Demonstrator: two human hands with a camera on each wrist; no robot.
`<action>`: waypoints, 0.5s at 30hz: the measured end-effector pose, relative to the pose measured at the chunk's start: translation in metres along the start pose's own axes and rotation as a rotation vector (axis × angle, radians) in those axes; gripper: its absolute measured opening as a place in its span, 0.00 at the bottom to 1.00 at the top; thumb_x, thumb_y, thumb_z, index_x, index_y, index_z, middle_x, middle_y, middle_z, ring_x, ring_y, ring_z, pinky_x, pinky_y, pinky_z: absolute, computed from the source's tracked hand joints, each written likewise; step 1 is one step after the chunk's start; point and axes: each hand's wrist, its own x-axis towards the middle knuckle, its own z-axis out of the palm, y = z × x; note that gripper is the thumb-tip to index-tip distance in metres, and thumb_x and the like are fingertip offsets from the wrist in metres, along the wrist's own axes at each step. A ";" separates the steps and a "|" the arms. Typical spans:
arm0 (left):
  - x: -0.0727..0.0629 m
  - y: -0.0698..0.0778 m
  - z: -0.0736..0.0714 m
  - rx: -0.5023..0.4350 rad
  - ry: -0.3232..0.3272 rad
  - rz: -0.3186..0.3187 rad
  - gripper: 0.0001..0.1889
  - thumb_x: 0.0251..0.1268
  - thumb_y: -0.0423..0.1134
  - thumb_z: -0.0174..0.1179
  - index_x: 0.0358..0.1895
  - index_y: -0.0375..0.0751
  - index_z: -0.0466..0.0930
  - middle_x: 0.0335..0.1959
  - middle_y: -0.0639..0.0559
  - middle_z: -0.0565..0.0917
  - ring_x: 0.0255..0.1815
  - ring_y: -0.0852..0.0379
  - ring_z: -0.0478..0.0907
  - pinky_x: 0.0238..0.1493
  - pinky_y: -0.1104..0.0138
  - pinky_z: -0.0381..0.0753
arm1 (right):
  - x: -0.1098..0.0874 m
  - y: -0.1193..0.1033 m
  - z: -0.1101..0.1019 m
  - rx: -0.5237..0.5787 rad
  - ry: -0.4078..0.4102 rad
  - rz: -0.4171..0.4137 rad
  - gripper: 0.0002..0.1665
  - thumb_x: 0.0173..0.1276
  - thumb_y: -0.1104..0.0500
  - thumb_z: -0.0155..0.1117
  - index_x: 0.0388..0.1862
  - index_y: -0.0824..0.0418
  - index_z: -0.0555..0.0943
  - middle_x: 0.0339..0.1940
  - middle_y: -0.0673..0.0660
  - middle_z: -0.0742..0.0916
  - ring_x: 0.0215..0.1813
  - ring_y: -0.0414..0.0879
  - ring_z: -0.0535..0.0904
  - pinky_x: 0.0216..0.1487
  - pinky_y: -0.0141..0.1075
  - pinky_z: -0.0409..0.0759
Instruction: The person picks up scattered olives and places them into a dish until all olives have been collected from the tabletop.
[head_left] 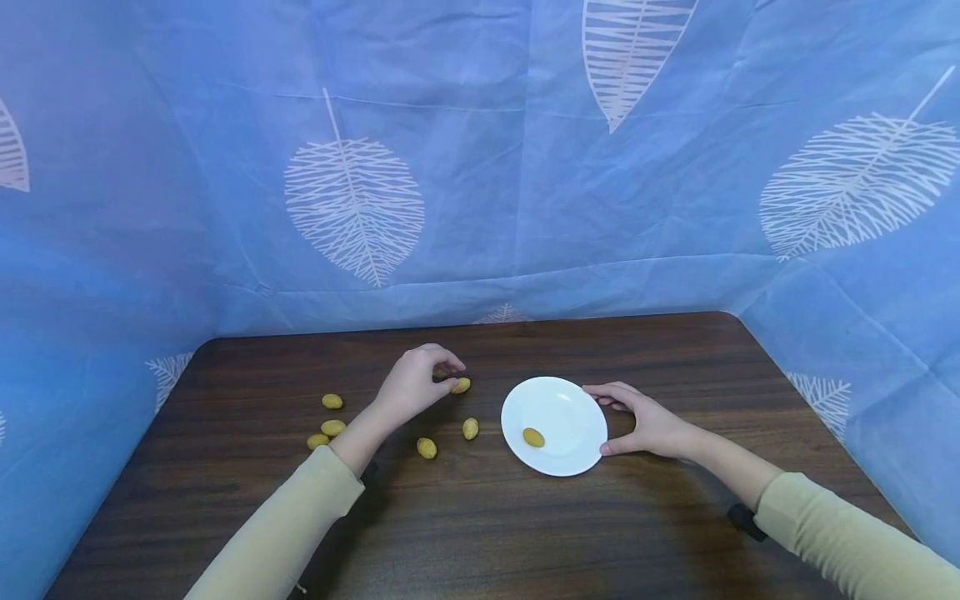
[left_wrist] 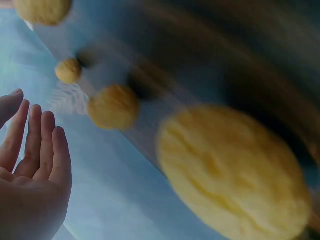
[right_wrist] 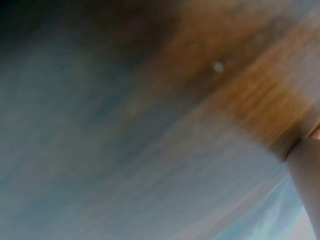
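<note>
My left hand [head_left: 412, 385] is over the far middle of the table, thumb tip beside a small yellow oval piece [head_left: 461, 385]. In the left wrist view, the left hand's fingers [left_wrist: 61, 155] look mostly straight, with no piece visible between them and the thumb. A large blurred yellow piece with rough, creased skin [left_wrist: 235, 172] fills that view's lower right. My right hand [head_left: 651, 423] holds a round white plate [head_left: 573, 417] by its right rim, thumb at the near side, fingers farther back. One smooth yellow piece [head_left: 533, 437] lies on the plate.
Two yellow pieces, a middle one [head_left: 470, 428] and a nearer one [head_left: 427, 448], lie between the left arm and plate. More lie left of that arm, including a far one [head_left: 332, 402]. Blue leaf-patterned cloth [head_left: 480, 208] hangs behind the dark wooden table [head_left: 480, 533].
</note>
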 end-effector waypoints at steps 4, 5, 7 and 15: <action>0.002 -0.009 -0.006 0.002 -0.006 -0.041 0.10 0.69 0.32 0.71 0.51 0.42 0.90 0.52 0.47 0.89 0.53 0.48 0.86 0.56 0.54 0.88 | 0.000 -0.001 0.000 0.004 -0.003 -0.001 0.52 0.57 0.55 0.87 0.78 0.64 0.72 0.70 0.62 0.80 0.65 0.45 0.76 0.67 0.31 0.77; 0.002 -0.012 -0.007 0.002 -0.007 -0.047 0.10 0.69 0.31 0.71 0.52 0.41 0.90 0.53 0.47 0.89 0.53 0.48 0.86 0.56 0.54 0.88 | 0.000 -0.001 0.000 0.005 -0.003 0.000 0.52 0.57 0.55 0.87 0.78 0.64 0.72 0.70 0.62 0.80 0.65 0.45 0.76 0.67 0.31 0.77; 0.004 -0.016 -0.008 -0.002 -0.008 -0.059 0.10 0.70 0.32 0.71 0.52 0.41 0.90 0.53 0.46 0.88 0.54 0.47 0.86 0.56 0.53 0.87 | 0.000 -0.001 0.000 0.005 -0.003 0.001 0.52 0.57 0.55 0.87 0.78 0.64 0.72 0.70 0.63 0.80 0.65 0.45 0.76 0.67 0.31 0.77; 0.011 -0.028 -0.011 -0.013 -0.001 -0.102 0.10 0.69 0.32 0.71 0.51 0.40 0.90 0.53 0.43 0.88 0.53 0.45 0.85 0.57 0.52 0.86 | 0.000 -0.002 0.000 -0.006 0.000 0.011 0.52 0.57 0.55 0.87 0.77 0.64 0.72 0.71 0.64 0.79 0.66 0.50 0.76 0.68 0.31 0.77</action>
